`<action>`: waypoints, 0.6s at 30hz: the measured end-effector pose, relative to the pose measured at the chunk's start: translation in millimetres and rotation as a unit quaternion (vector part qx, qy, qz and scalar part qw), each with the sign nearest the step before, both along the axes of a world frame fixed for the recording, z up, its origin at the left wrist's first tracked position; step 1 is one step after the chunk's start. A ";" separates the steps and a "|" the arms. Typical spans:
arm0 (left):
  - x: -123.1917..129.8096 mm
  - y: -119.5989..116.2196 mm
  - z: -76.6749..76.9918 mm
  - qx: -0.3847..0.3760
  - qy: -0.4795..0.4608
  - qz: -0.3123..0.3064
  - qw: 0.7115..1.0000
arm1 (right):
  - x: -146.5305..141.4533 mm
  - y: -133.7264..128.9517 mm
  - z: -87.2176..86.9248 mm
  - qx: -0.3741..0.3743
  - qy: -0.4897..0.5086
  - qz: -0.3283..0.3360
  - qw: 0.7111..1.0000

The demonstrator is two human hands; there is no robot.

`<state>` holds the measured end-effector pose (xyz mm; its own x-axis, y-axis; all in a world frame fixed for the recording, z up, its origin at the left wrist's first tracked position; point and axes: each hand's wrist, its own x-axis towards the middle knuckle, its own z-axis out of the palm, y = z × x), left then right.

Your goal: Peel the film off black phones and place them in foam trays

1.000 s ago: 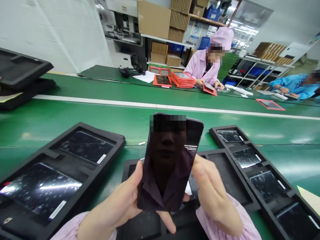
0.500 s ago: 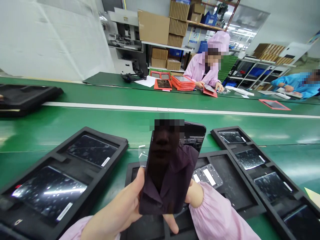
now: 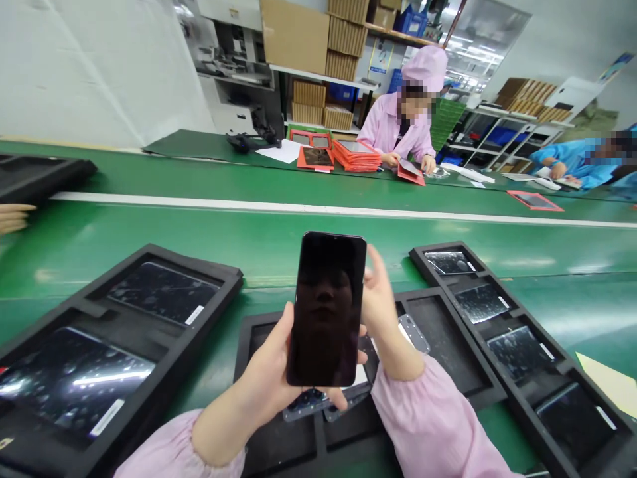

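Observation:
A black smartphone (image 3: 326, 312) is held upright in front of me, its dark glossy screen facing me with a reflection on it. My left hand (image 3: 271, 358) is closed around its lower part, the thumb along the left edge and fingertips showing past the right edge and bottom. At the upper right edge my right hand (image 3: 381, 305) is against the phone, slightly blurred; some of its fingers are hidden behind it. Below both hands lies a black foam tray (image 3: 283, 445) with flat metal-grey plates (image 3: 414, 332) that have white patches.
A foam tray (image 3: 226, 279) with dark screens stands at left, another (image 3: 472, 318) at right. Yellow paper (image 3: 604, 382) lies far right. Across the green bench (image 3: 199, 222), a co-worker in pink (image 3: 398, 126) handles a red-framed piece. Another person's hand (image 3: 14, 218) shows at left.
The smartphone has turned from tilted to nearly upright and appears smaller. My right hand has moved from behind its lower right up to its upper right edge. A clear film beside it is gone from view.

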<state>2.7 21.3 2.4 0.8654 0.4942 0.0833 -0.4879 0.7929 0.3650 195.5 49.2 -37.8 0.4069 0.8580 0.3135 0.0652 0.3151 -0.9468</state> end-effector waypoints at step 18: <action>19.8 13.8 -62.7 -0.123 0.152 0.016 0.981 | 18.4 -25.7 9.8 0.141 -0.398 0.008 0.906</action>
